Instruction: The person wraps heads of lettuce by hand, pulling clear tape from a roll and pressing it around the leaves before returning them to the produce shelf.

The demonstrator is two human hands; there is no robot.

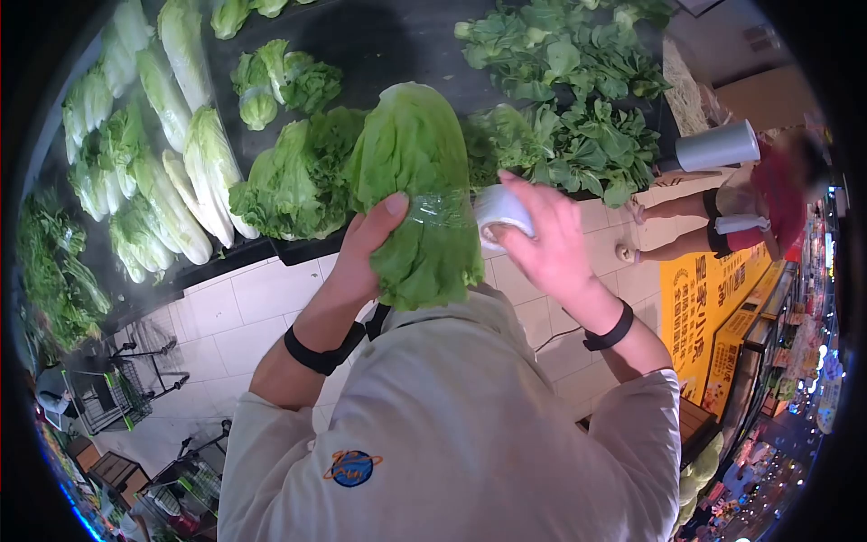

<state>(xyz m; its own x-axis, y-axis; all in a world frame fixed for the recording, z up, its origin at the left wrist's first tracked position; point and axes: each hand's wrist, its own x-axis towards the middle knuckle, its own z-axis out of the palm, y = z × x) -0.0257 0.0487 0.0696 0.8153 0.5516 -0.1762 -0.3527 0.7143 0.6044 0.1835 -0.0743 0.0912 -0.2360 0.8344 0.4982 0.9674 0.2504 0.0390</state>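
Loads of veg on one big dark display table (375,41): long pale cabbages (209,163) bunched on the left, a heap of leafy greens (587,135) on the right, and a frilly lettuce clump (293,181) near the front edge. Next size down is the head of lettuce (414,149) actually in hand, held up by the table's near edge, rounded end toward the table and loose leaves toward the wearer's chest. Left hand (368,246) has it gripped, thumb pressed on the side facing the camera; the other fingers are behind the leaves, so can't tell how they sit. Right hand (551,230) is curled around a white roll (502,215) just beside the lettuce, thumb on the near end, index finger stretched along the top. Then there's a black wristband (316,354) on the left wrist, and lastly a shiny strip of clear film (438,212) across the lettuce's middle.
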